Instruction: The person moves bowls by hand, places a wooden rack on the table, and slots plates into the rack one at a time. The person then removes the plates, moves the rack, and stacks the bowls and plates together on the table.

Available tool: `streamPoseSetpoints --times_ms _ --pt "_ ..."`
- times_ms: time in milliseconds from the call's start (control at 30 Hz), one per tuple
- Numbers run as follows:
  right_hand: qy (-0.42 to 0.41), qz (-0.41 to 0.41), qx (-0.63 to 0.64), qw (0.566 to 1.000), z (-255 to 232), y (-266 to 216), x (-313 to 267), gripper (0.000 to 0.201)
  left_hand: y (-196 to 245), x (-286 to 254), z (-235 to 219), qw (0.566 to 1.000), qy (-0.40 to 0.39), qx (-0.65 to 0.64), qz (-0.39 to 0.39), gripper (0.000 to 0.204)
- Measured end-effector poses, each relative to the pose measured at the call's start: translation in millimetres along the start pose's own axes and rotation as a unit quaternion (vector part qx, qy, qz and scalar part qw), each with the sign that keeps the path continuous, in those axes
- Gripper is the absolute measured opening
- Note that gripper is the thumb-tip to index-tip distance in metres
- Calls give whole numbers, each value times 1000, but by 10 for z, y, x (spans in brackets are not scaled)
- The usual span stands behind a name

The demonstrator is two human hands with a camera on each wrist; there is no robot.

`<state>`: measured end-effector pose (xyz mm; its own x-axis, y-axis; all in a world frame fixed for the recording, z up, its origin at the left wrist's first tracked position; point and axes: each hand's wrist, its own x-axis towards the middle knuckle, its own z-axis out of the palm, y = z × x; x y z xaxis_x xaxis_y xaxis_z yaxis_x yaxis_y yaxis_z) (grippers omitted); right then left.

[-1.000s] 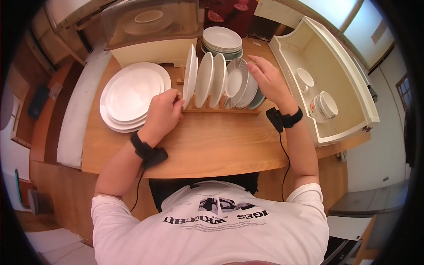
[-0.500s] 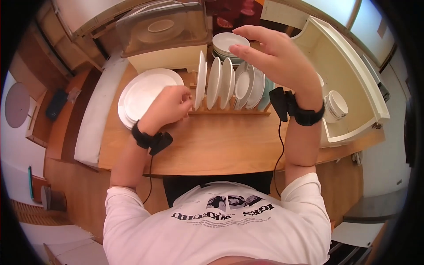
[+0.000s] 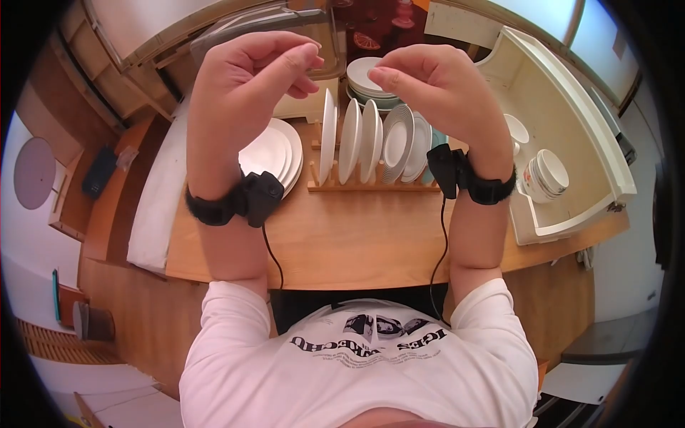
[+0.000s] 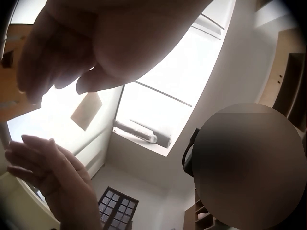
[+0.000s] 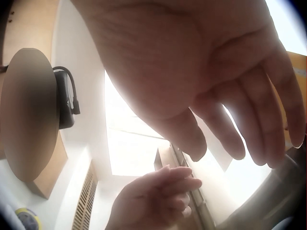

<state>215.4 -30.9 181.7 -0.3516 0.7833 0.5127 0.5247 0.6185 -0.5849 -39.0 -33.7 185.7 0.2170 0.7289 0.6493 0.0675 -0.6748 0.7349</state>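
Plates (image 3: 349,141) on edge in a rack, two empty hands above the table

The plates stand upright in the wooden rack (image 3: 374,188), at the middle of the table (image 3: 357,246). The rack's long axis runs left to right; the leftmost plates show nearly edge-on, while those farther right show more of their faces. The left hand (image 3: 246,85) and right hand (image 3: 442,89) are raised, apart from each other, holding nothing, fingers loosely bent with a fairly narrow space to each thumb. Flat plates (image 3: 275,153) lie piled left of the rack; a dish stack (image 3: 368,77) sits behind it. White cups (image 3: 549,175) are in the cream bin (image 3: 606,160) at right. Large shirt (image 3: 357,389) letters seem to include "IGES" and "ECHU"; the small lines are unreadable.
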Motion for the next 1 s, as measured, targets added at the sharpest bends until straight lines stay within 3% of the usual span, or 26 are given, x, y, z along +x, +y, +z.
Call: streamPoseSetpoints --times_ms 200,333,367,467,500,600,700,1000 --pt "-28 46 -88 995 286 97 155 43 -197 71 -181 997 -45 64 -14 22" --pt "-50 31 -174 983 761 227 265 51 -237 90 -314 995 -61 67 -46 29" --pt "-6 20 -201 979 917 274 255 52 -218 88 -316 994 -47 92 -49 29" --pt "3 57 -200 978 1151 190 254 31 -293 130 -390 991 -40 115 -64 29" --pt "-40 13 -241 970 1138 114 222 25 -322 142 -404 989 -43 121 -70 30" --pt "13 41 -214 976 1349 177 176 21 -386 168 -430 986 -58 131 -84 31" --pt "-2 26 -206 978 1380 215 170 16 -444 186 -438 984 -77 125 -101 33" --pt "76 34 -300 950 1183 -28 137 9 -607 254 -499 975 -75 165 -130 42"
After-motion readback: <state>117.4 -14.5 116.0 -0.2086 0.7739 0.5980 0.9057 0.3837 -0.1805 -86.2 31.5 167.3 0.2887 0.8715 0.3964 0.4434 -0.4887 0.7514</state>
